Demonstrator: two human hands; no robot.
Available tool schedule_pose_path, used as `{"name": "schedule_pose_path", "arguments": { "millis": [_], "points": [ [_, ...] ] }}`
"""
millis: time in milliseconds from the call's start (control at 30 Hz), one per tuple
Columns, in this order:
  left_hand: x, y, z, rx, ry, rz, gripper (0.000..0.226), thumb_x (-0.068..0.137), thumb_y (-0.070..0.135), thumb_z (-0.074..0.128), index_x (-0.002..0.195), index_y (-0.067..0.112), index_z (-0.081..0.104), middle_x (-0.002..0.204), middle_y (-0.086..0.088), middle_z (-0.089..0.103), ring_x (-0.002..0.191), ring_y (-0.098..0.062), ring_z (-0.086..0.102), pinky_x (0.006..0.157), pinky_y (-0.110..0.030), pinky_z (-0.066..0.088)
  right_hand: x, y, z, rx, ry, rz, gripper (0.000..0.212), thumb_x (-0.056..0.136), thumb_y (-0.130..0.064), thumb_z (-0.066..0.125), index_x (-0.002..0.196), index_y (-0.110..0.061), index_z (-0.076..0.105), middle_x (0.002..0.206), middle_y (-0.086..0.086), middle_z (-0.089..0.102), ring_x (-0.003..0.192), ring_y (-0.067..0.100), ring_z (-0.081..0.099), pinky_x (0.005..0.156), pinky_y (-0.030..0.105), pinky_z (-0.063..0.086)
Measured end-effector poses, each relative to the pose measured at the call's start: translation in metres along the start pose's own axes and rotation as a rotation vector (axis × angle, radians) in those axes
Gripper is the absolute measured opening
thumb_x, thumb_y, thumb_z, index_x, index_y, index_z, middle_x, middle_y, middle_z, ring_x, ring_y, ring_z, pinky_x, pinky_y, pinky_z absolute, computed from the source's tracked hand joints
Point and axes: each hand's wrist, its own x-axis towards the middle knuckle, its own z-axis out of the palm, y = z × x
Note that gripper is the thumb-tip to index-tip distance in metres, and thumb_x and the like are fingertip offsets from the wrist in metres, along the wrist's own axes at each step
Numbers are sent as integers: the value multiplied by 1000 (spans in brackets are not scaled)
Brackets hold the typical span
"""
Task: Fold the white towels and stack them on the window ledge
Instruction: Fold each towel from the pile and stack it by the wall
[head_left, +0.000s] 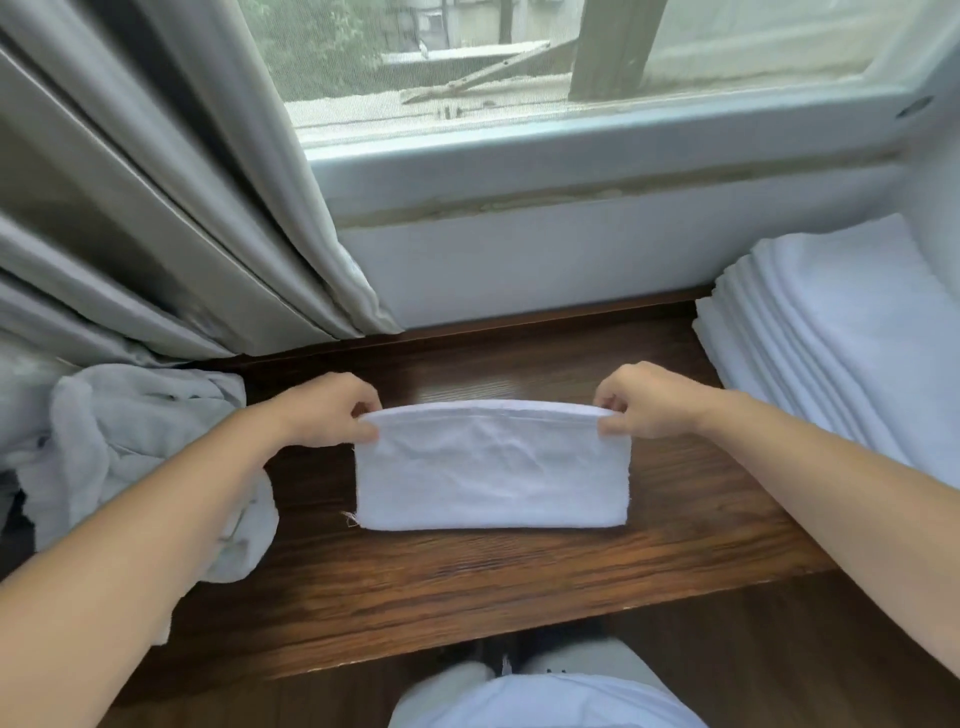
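Both hands pinch the towel at its far corners, left hand and right hand keeping the doubled edge level above the wooden ledge, likely to square the fold before it joins the stack at right.

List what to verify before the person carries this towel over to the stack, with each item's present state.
1. Left hand pinches the towel at its far left corner: ok.
2. Right hand pinches the far right corner: ok.
3. Towel's layers lined up, edges even: ok, though a loose thread shows at the near left corner.
4. Folded small enough to match the stack: cannot tell.
5. Stack on the right tidy enough to take another: ok.
6. Path across the wooden ledge to the stack free: ok.
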Motion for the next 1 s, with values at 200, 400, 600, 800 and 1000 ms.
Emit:
{"name": "schedule_pose_path", "arguments": {
  "millis": [200,400,600,800,1000],
  "points": [
    [-26,49,-60,117,272,237,13,87,30,72,82,26,61,76,12,62,74,-6,58,68,-36,48,-103,-8,-25,26,374,118,7,91,-33,74,85,-30,77,74,-16,68,72,3,61,62,28,48],
    [-6,132,-118,20,532,372,9,94,24,70,92,26,61,82,4,61,83,-26,57,73,-38,46,-193,-5,-45,71,758,316,20,92,-28,66,72,-24,62,63,-7,57,67,21,56,61,39,46],
    [28,242,-155,-5,642,497,12,92,19,64,97,30,64,92,1,65,87,-28,59,75,-40,50,-261,23,-55,100,948,497,13,92,-26,63,80,-22,64,75,0,66,75,27,59,65,35,46],
    [72,350,-163,-64,706,609,12,91,16,56,99,23,61,90,0,63,84,-27,55,69,-35,40,-298,59,-51,215,1049,572,7,95,-24,58,90,-19,59,71,1,63,64,25,58,55,32,40],
    [127,431,-166,-509,683,704,19,94,41,50,102,24,48,88,11,56,79,-4,56,66,-36,45,-307,101,-55,513,1253,493,15,100,-32,59,86,-27,54,68,-5,58,56,8,52,47,19,38]
  ]
}}
